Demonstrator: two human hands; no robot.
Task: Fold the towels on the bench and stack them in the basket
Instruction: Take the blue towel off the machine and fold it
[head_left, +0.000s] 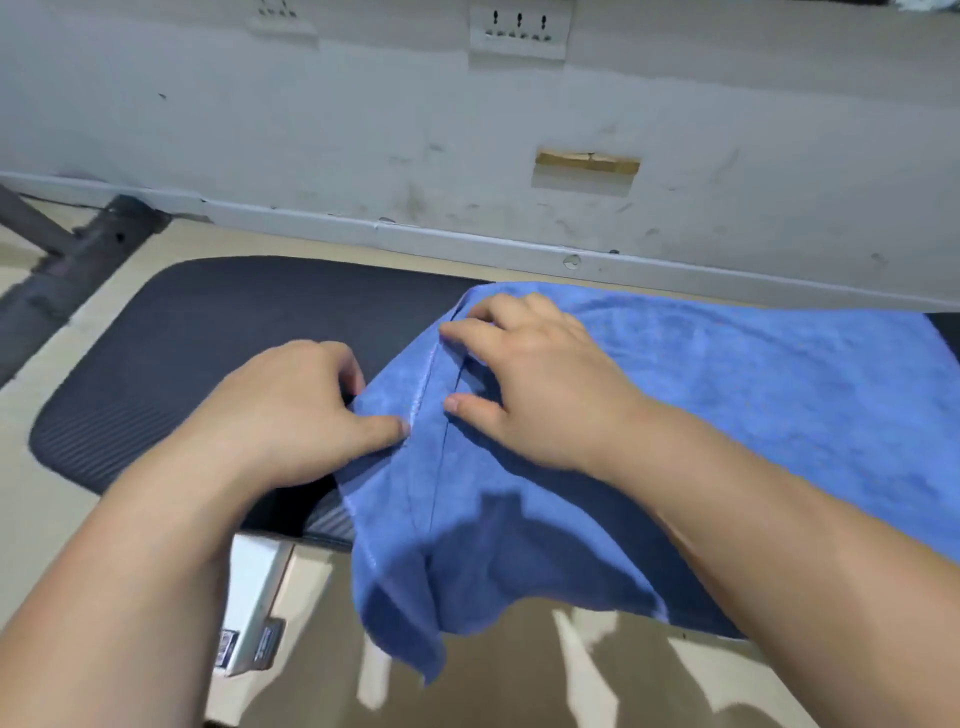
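Observation:
A blue towel (727, 415) lies spread over the right part of a black ribbed padded bench (197, 343). Its near left corner hangs over the bench's front edge. My left hand (291, 410) is at the towel's left edge, thumb on top and fingers curled under the cloth, pinching it. My right hand (540, 384) rests on the towel just right of that edge, fingers bent and pressing into a fold of the fabric. No basket is in view.
A scuffed white wall (363, 130) with a skirting board runs behind the bench. A dark metal bench leg (78, 260) slants at the far left. A white frame part (254, 597) sits under the bench's front edge, above the beige floor.

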